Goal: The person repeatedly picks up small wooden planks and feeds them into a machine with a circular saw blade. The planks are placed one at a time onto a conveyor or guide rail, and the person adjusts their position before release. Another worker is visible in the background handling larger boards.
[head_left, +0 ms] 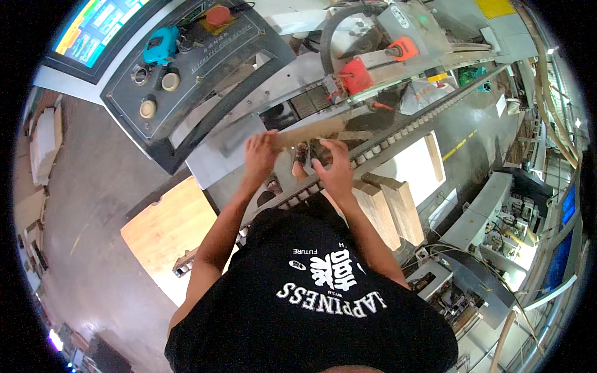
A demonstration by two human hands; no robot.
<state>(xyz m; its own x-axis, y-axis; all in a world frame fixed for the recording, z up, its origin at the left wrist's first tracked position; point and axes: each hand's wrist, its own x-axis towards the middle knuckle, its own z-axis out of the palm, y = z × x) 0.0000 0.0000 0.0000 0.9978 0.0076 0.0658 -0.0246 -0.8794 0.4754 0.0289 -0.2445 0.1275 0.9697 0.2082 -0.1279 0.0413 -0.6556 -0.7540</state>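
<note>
Left hand point(260, 152) closed around the near end of a narrow wooden strip point(309, 131) – held flat over the machine bed point(214, 146), apparently to keep it level – right hand point(334, 166) spread, fingers pressing beside the roller rail point(398, 133).

A dark control panel point(205, 56) with a red button point(217, 15) sits beside stacked boards point(388, 208)

pale matt wood strip point(309, 131), dull grey metal machine bed point(236, 133)
</note>
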